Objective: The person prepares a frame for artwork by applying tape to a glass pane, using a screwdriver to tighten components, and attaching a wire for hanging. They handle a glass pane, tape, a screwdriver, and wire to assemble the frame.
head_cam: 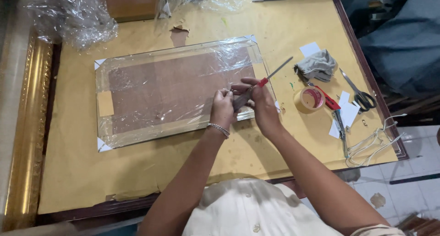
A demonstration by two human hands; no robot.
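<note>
my left hand (pixel 223 108) pinches a small dark piece (pixel 241 100) over the near edge of the plastic-wrapped frame (pixel 174 89). my right hand (pixel 262 103) is clenched on a red-handled screwdriver (pixel 274 74), its tip pointing up and away. right of that grip sit a tape roll (pixel 310 99), rag (pixel 317 65), and scissors (pixel 360 93).

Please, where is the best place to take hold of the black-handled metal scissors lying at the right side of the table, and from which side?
Probably at the black loop handles of the black-handled metal scissors, coming from above on the near right side. The scissors lie flat on the yellow paper-covered table, nearly closed, with the thin pointed blades aimed up-left toward the grey crumpled cloth. The handles are the thicker, blunt end, with bare table around them.
</note>
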